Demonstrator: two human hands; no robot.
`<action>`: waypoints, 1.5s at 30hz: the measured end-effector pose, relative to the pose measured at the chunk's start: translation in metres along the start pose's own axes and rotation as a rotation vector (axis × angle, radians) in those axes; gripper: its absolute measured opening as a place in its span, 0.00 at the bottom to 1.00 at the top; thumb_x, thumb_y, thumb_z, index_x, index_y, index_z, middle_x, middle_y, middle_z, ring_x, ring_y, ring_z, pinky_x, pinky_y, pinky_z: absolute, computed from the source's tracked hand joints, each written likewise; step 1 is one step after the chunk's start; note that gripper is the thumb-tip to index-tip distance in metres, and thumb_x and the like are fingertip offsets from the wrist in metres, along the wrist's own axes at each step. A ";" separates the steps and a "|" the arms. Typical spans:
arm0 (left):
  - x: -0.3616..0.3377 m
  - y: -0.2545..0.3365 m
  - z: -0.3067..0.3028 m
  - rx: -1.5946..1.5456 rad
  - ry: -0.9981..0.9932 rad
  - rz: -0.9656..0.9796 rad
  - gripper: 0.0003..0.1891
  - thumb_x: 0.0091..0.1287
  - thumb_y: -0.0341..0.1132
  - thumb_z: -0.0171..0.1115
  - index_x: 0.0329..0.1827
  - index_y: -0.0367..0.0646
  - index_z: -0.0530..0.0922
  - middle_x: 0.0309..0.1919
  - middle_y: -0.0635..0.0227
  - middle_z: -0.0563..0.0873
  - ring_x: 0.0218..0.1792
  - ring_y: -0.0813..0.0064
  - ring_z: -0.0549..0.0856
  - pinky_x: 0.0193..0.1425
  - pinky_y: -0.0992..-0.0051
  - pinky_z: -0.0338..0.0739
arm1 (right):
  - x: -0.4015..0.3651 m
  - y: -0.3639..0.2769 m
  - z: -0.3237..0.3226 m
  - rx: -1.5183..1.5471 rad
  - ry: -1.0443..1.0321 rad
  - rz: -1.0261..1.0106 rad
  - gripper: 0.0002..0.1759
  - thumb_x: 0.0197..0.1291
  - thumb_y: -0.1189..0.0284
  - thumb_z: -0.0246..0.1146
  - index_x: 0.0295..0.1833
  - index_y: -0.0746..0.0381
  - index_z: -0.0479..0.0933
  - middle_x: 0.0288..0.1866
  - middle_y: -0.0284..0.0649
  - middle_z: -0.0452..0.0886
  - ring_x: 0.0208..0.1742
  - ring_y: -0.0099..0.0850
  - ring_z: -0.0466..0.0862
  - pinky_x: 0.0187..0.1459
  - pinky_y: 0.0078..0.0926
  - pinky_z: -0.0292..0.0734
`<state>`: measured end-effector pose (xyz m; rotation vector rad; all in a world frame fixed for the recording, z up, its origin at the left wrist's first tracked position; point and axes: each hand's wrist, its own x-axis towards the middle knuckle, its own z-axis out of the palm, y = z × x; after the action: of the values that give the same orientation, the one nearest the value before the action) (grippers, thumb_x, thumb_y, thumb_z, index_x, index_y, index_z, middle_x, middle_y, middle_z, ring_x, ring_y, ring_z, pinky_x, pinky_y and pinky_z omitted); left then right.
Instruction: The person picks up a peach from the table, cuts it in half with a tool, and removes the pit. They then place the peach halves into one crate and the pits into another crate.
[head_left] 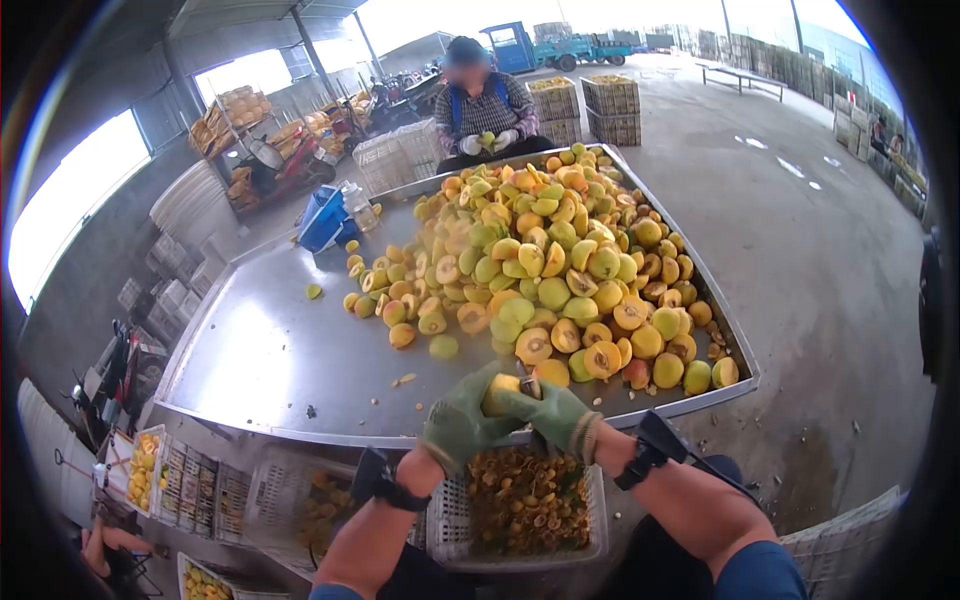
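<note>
Both my hands wear green gloves and meet above the near edge of the metal table [250, 375]. My left hand [466, 420] is closed around a yellow peach [499, 394]. Against the same fruit, my right hand [553, 412] is closed on a small dark, metallic-looking tool [530, 387], partly hidden by the fingers; its exact kind cannot be made out. Just beyond my hands rises a large heap of peaches [540, 270], many cut in half. Below them stands a pale plastic crate [448, 525] holding brown pits and scraps.
A person [487, 105] in gloves sits across the table with a fruit. On the tabletop are a blue container [325, 219] and a clear jug [358, 205]. More crates [190, 485] stand at lower left. Stacked crates [611, 108] and a blue truck [560, 50] are behind.
</note>
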<state>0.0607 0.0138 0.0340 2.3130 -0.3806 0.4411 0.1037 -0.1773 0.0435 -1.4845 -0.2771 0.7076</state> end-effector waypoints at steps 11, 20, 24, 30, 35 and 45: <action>-0.025 -0.012 -0.018 -0.599 -0.070 -0.354 0.40 0.61 0.36 0.81 0.74 0.32 0.69 0.61 0.62 0.83 0.58 0.76 0.83 0.62 0.74 0.83 | 0.023 0.000 0.024 0.020 -0.148 0.153 0.27 0.68 0.45 0.65 0.52 0.59 0.82 0.24 0.34 0.80 0.15 0.24 0.77 0.14 0.21 0.68; -0.021 -0.014 -0.036 -0.674 -0.148 -0.348 0.36 0.60 0.35 0.81 0.69 0.33 0.74 0.58 0.66 0.83 0.57 0.78 0.82 0.62 0.74 0.80 | 0.033 -0.006 0.023 -0.036 -0.209 0.075 0.27 0.65 0.46 0.69 0.52 0.58 0.82 0.28 0.29 0.81 0.20 0.21 0.78 0.19 0.20 0.70; -0.023 -0.014 -0.039 -0.517 -0.145 -0.199 0.35 0.63 0.36 0.78 0.72 0.35 0.73 0.57 0.65 0.85 0.56 0.78 0.82 0.61 0.72 0.82 | 0.015 -0.022 0.027 0.096 -0.239 0.068 0.21 0.65 0.51 0.72 0.46 0.60 0.84 0.31 0.29 0.82 0.26 0.17 0.79 0.25 0.18 0.72; -0.035 -0.067 -0.058 -1.407 -0.164 -0.490 0.37 0.67 0.51 0.69 0.73 0.35 0.71 0.54 0.51 0.86 0.37 0.73 0.89 0.35 0.77 0.84 | 0.034 -0.009 -0.018 0.032 -0.416 0.229 0.25 0.66 0.47 0.67 0.49 0.59 0.81 0.28 0.35 0.82 0.15 0.23 0.76 0.14 0.23 0.69; -0.038 -0.047 -0.049 -1.444 -0.048 -0.506 0.40 0.64 0.50 0.69 0.75 0.36 0.68 0.57 0.44 0.85 0.34 0.69 0.90 0.33 0.74 0.86 | 0.059 0.026 0.000 -0.416 -0.185 -0.101 0.23 0.65 0.51 0.68 0.48 0.61 0.78 0.32 0.37 0.83 0.24 0.28 0.82 0.25 0.29 0.77; -0.040 -0.034 -0.053 -1.349 -0.228 -0.504 0.33 0.73 0.48 0.58 0.77 0.39 0.67 0.52 0.59 0.85 0.36 0.75 0.86 0.37 0.78 0.82 | 0.043 0.017 0.015 -0.157 0.076 -0.322 0.16 0.68 0.61 0.68 0.50 0.63 0.81 0.36 0.36 0.85 0.38 0.20 0.81 0.41 0.25 0.79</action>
<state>0.0274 0.0808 0.0321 1.0439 -0.1001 -0.2991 0.1236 -0.1411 0.0181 -1.5649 -0.5095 0.3773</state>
